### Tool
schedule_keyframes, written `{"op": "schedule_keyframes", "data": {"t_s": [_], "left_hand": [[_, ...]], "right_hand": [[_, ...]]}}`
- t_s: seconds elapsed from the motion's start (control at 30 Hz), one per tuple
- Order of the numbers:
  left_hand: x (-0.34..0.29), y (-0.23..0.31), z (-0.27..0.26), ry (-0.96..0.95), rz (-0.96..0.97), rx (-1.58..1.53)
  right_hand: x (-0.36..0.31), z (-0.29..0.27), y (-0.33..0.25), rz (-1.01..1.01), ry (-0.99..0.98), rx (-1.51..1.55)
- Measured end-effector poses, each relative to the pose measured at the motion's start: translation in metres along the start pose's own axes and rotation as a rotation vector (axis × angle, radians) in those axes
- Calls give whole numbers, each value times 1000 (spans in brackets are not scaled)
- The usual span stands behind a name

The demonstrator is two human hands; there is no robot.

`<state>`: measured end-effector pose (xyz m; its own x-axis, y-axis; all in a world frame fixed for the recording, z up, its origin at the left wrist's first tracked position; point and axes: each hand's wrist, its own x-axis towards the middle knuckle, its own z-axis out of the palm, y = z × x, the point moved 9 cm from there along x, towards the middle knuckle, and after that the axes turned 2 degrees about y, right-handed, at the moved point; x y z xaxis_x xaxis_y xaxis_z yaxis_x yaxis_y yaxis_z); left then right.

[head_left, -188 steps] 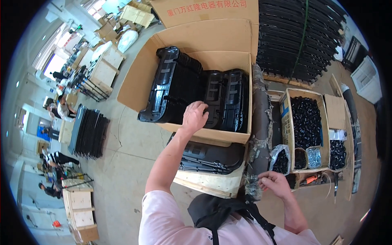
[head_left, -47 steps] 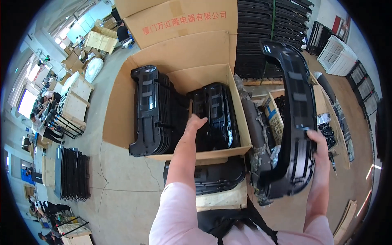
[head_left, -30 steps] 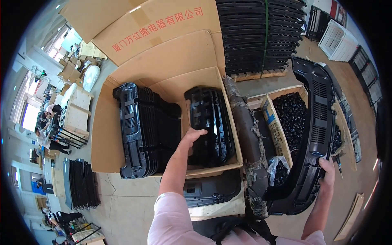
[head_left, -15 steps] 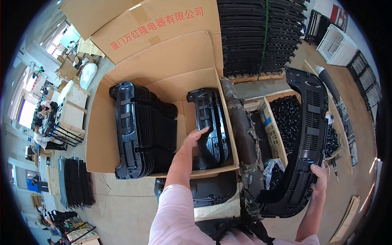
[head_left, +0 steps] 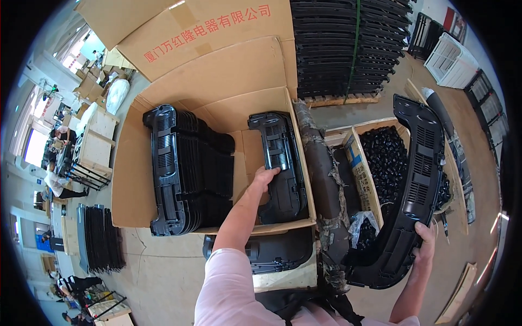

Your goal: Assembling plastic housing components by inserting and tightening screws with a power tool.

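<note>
My right hand (head_left: 426,239) grips a long black plastic panel (head_left: 421,163) by its lower right edge. The panel has vent slots and curved ends, and it stands tilted over a wooden crate. Inside the large cardboard box (head_left: 128,179), my left hand (head_left: 266,176) is closed on the edge of another black vented panel (head_left: 284,187), thumb on its face. That panel leans at the box's right side; more edges show behind it. A thick row of matching panels (head_left: 168,168) stands in the left half of the box.
The wooden crate (head_left: 367,187) holds many small glossy black parts (head_left: 383,157). A torn, wrapped dark roll (head_left: 326,190) lies between box and crate. Strapped black panels (head_left: 342,51) are stacked on a pallet behind. More dark panels (head_left: 283,252) lie below the box. People work far left.
The panel in my right hand has shifted slightly right. In the box, the panel at my left hand has turned to show more of its front, and my left hand has moved a little with it.
</note>
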<state>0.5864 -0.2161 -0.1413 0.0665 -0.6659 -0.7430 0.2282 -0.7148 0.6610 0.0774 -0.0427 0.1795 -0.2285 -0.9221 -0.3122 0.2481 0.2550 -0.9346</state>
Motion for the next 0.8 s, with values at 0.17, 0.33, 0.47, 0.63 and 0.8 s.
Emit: {"op": "schedule_keyframes", "data": {"t_s": [0.17,0.33,0.47,0.63,0.8], "left_hand": [[-1,8,-2,96,68,81],[-1,4,-2,-74,28,-70],[-10,14,4,19,22,-6],[-23,12,5,-10,11,-118],[-21,8,23,13,-65,-130]], "right_hand": [[4,1,2,15,-4,-10],[14,3,14,25,-9,-8],[14,8,17,55,-19,-19],[15,18,17,40,-42,-30],[12,7,14,30,-7,-86]]}}
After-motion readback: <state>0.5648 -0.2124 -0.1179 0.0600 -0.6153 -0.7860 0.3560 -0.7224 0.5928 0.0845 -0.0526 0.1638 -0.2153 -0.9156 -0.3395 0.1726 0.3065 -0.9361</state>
